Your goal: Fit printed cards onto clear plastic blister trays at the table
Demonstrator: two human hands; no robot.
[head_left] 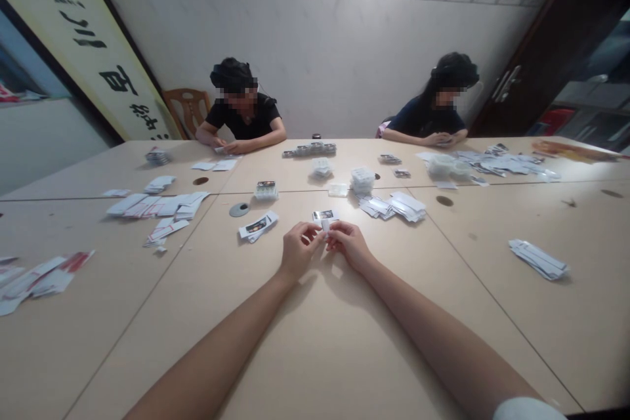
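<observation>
Between my two hands, just above the table, is a small white paper piece (325, 226), folded or bent upright. My left hand (299, 246) pinches its left side and my right hand (348, 243) its right side, fingertips nearly meeting. Right behind them a printed card (323, 215) with a dark picture lies on the table. Left of my hands rests a small pile of printed cards (258, 226). Beyond my right hand sit a stack of clear plastic cases (363, 180), a single flat clear case (338, 190) and a pile of white paper pieces (407, 207).
Across the table (315, 341) sit two people (241, 111), (428, 111), each handling something small. Paper piles (157, 205) spread at left, more papers (502, 161) at far right, and a paper bundle (538, 259) at right. Round cable holes (444, 201) dot the tabletop.
</observation>
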